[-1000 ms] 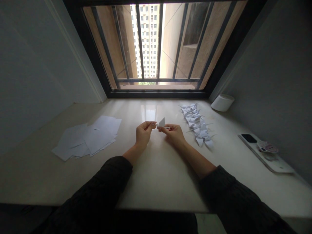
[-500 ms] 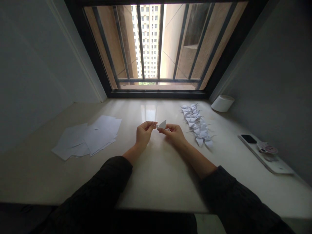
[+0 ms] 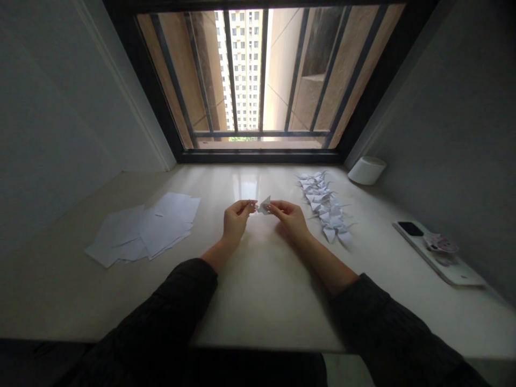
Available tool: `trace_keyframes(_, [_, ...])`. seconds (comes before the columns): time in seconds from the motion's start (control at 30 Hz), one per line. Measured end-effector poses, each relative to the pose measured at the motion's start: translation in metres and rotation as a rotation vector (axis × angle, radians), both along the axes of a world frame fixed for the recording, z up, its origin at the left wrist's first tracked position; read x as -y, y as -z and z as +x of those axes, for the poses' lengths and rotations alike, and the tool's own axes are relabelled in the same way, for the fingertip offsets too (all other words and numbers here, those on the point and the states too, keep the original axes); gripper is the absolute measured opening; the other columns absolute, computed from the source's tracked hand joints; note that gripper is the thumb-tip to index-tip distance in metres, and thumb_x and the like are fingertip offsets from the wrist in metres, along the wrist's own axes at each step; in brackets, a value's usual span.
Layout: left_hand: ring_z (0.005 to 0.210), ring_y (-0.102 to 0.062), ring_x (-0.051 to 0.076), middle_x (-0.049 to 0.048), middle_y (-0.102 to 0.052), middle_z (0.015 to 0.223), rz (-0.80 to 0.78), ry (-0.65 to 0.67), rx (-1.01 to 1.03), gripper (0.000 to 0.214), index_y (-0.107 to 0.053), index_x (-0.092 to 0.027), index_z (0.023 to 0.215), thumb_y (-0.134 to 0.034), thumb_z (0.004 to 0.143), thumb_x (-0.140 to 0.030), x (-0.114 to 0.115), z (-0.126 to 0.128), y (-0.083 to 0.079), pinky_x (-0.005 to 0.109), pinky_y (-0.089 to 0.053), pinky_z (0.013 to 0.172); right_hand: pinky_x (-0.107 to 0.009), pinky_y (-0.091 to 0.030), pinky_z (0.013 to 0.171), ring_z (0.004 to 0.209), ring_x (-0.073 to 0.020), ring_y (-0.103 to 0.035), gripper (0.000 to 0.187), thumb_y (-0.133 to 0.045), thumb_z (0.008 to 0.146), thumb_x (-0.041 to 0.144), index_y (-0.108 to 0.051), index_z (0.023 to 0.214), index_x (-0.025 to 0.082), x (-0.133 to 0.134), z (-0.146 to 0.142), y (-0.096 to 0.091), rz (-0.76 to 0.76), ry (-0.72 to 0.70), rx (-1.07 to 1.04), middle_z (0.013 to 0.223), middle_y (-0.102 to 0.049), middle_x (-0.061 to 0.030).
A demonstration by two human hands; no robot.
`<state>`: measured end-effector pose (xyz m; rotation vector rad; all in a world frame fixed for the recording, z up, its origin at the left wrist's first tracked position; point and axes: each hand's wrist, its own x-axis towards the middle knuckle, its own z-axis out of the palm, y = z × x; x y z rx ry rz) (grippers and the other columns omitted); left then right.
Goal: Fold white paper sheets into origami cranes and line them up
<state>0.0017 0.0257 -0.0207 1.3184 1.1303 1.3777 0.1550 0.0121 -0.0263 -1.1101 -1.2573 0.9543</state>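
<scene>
Between my hands, above the pale sill, is a small folded white paper crane (image 3: pixel 265 205). My left hand (image 3: pixel 237 217) pinches its thin left tip between thumb and fingers. From the other side, my right hand (image 3: pixel 291 217) grips the crane's right part with thumb and forefinger. My fingers cover parts of the folds. To the right of my right hand stand several finished paper cranes (image 3: pixel 322 201) in a tight double row. Off to the left lies a loose spread of white paper sheets (image 3: pixel 165 220).
A white phone (image 3: pixel 439 252) with a round grip on its back lies at the right by the wall. Behind it a white cup-like object (image 3: pixel 366 170) leans near the corner. The barred window (image 3: pixel 262 156) closes off the far side of the sill (image 3: pixel 258 301).
My right fingers have shifted their hold on the paper crane, and its upright flap has turned and moved slightly left. My left hand has barely moved.
</scene>
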Motion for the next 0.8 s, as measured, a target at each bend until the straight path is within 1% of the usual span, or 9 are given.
trace_keyframes(0.1, [0.075, -0.061, 0.016, 0.0065, -0.069, 0.084, 0.002, 0.027, -0.025, 0.028, -0.070, -0.018, 0.090, -0.062, 0.073, -0.039, -0.0009, -0.0006, 0.0008, 0.027, -0.045, 0.067, -0.030, -0.047, 0.068, 0.073, -0.0194, -0.065, 0.031, -0.068, 0.067, 0.047, -0.072, 0.078, 0.019, -0.0015, 0.0008, 0.0039, 0.032, 0.054, 0.019, 0.079, -0.072, -0.0062])
trace_keyframes(0.2, [0.078, -0.062, 0.017, 0.0072, -0.069, 0.089, -0.009, 0.101, -0.064, 0.031, -0.070, -0.019, 0.094, -0.062, 0.073, -0.041, -0.0003, -0.0001, 0.0009, 0.027, -0.045, 0.065, -0.031, -0.047, 0.067, 0.071, -0.0197, -0.065, 0.031, -0.068, 0.068, 0.048, -0.072, 0.077, 0.018, -0.0016, 0.0005, 0.0063, 0.043, 0.139, 0.034, 0.077, -0.072, -0.0064])
trace_keyframes(0.23, [0.078, -0.062, 0.018, 0.0069, -0.069, 0.088, -0.014, 0.136, -0.083, 0.032, -0.070, -0.019, 0.093, -0.063, 0.072, -0.042, 0.0002, 0.0002, 0.0011, 0.026, -0.045, 0.064, -0.031, -0.047, 0.067, 0.072, -0.0198, -0.065, 0.031, -0.068, 0.067, 0.048, -0.072, 0.078, 0.019, -0.0014, 0.0001, 0.0064, 0.044, 0.158, 0.035, 0.077, -0.072, -0.0064])
trace_keyframes(0.3, [0.075, -0.061, 0.017, 0.0056, -0.069, 0.081, -0.021, 0.198, -0.122, 0.029, -0.070, -0.019, 0.084, -0.066, 0.069, -0.043, 0.0014, 0.0006, 0.0015, 0.026, -0.045, 0.063, -0.031, -0.047, 0.067, 0.072, -0.0200, -0.065, 0.031, -0.068, 0.067, 0.048, -0.072, 0.078, 0.019, -0.0005, -0.0009, 0.0055, 0.048, 0.171, 0.027, 0.078, -0.072, -0.0060])
trace_keyframes(0.37, [0.073, -0.060, 0.017, 0.0041, -0.068, 0.075, -0.026, 0.227, -0.141, 0.028, -0.068, -0.018, 0.075, -0.065, 0.069, -0.045, 0.0023, 0.0007, 0.0018, 0.026, -0.046, 0.062, -0.031, -0.047, 0.067, 0.072, -0.0197, -0.065, 0.031, -0.068, 0.067, 0.047, -0.072, 0.078, 0.019, 0.0005, -0.0020, 0.0035, 0.050, 0.141, 0.009, 0.078, -0.072, -0.0055])
trace_keyframes(0.5, [0.073, -0.061, 0.017, 0.0047, -0.068, 0.073, -0.040, 0.193, -0.130, 0.027, -0.067, -0.017, 0.071, -0.061, 0.072, -0.043, 0.0022, -0.0006, 0.0009, 0.025, -0.045, 0.060, -0.030, -0.046, 0.066, 0.067, -0.0170, -0.062, 0.031, -0.059, 0.075, 0.049, -0.072, 0.077, 0.020, 0.0021, -0.0031, -0.0011, 0.054, 0.088, -0.030, 0.071, -0.070, -0.0041])
trace_keyframes(0.6, [0.072, -0.062, 0.017, 0.0057, -0.068, 0.073, -0.035, 0.192, -0.157, 0.024, -0.067, -0.017, 0.070, -0.061, 0.073, -0.040, 0.0015, -0.0008, 0.0001, 0.025, -0.044, 0.059, -0.029, -0.046, 0.065, 0.066, -0.0167, -0.061, 0.029, -0.060, 0.075, 0.047, -0.071, 0.072, 0.020, 0.0022, -0.0021, -0.0017, 0.060, 0.077, -0.031, 0.069, -0.069, -0.0035])
trace_keyframes(0.7, [0.070, -0.061, 0.018, 0.0059, -0.068, 0.072, -0.021, 0.203, -0.194, 0.023, -0.067, -0.017, 0.069, -0.060, 0.073, -0.039, 0.0014, -0.0003, 0.0009, 0.026, -0.043, 0.060, -0.029, -0.045, 0.065, 0.068, -0.0178, -0.062, 0.031, -0.059, 0.075, 0.047, -0.070, 0.069, 0.019, 0.0019, -0.0002, -0.0005, 0.057, 0.078, 0.000, 0.068, -0.068, -0.0038])
trace_keyframes(0.8, [0.070, -0.062, 0.018, 0.0051, -0.068, 0.071, 0.024, 0.203, -0.242, 0.023, -0.067, -0.018, 0.069, -0.059, 0.074, -0.039, 0.0007, -0.0013, 0.0030, 0.027, -0.043, 0.061, -0.028, -0.044, 0.064, 0.069, -0.0181, -0.061, 0.033, -0.056, 0.076, 0.048, -0.069, 0.068, 0.019, 0.0024, 0.0021, -0.0006, 0.070, 0.106, 0.083, 0.068, -0.068, -0.0039])
